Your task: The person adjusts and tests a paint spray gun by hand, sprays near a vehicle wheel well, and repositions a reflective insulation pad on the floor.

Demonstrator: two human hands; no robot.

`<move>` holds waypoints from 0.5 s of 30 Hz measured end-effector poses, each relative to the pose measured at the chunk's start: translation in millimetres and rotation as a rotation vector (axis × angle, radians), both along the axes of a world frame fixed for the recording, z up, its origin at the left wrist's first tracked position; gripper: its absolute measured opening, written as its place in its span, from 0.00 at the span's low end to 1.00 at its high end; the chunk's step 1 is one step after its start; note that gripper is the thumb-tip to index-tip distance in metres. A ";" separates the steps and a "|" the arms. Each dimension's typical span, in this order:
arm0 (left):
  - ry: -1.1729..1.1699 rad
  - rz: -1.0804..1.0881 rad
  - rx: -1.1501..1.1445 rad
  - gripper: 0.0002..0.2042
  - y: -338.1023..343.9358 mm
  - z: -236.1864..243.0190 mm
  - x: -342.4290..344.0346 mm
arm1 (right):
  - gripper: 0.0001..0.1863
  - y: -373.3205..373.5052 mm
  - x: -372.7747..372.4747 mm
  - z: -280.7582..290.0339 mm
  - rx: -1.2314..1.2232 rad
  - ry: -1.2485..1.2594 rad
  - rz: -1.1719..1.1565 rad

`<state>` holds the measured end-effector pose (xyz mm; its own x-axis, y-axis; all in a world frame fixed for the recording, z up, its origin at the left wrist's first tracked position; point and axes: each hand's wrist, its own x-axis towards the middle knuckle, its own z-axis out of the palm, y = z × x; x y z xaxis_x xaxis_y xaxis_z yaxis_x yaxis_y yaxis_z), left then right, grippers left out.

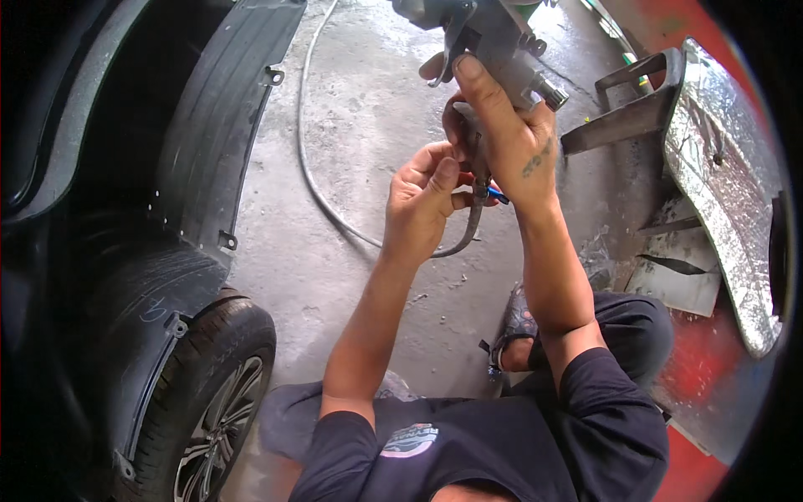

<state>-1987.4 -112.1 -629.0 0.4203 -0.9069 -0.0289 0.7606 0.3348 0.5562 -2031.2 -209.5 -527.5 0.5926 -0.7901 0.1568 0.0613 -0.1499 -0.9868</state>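
Note:
My right hand [510, 138] grips a grey metal spray gun [493, 42] by its handle, held up over the concrete floor, thumb resting near the trigger. My left hand [422, 205] pinches the grey air hose [475, 219] just under the gun's handle, next to a small blue fitting [498, 197]. The hose curves down from the handle and trails off across the floor [303, 151] toward the back.
A black car's wheel [213, 402] and loose black wheel-arch liner [222, 125] fill the left side. A silvery bumper part [728, 209] lies on the right on red flooring, with a dark bracket [627, 109] beside it. My sandalled foot [514, 330] rests on the concrete.

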 end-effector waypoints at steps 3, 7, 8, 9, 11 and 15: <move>-0.037 0.025 -0.036 0.14 -0.6 3.9 -1.7 | 0.17 0.8 -0.8 2.3 0.012 -0.091 -0.023; -0.051 0.000 -0.001 0.11 7.2 -1.3 5.2 | 0.12 9.0 -1.3 2.6 -0.092 0.009 -0.021; -0.050 -0.002 0.045 0.11 7.9 -6.8 3.6 | 0.09 11.0 -3.6 1.7 -0.121 0.065 -0.020; -0.046 -0.015 0.041 0.11 9.1 -14.8 3.1 | 0.09 12.3 -3.5 -1.4 -0.174 0.064 -0.013; -0.030 -0.033 -0.003 0.12 11.2 -12.9 -0.2 | 0.10 16.4 -5.1 -6.6 -0.272 0.061 -0.001; -0.017 -0.092 -0.073 0.12 17.2 -16.3 6.9 | 0.15 25.0 2.1 0.8 -0.113 0.019 -0.035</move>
<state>-1980.5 -95.0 -645.3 0.3353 -0.9411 0.0446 0.7807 0.3040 0.5460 -2029.1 -184.5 -526.7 0.5685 -0.7884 0.2351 0.0355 -0.2620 -0.9644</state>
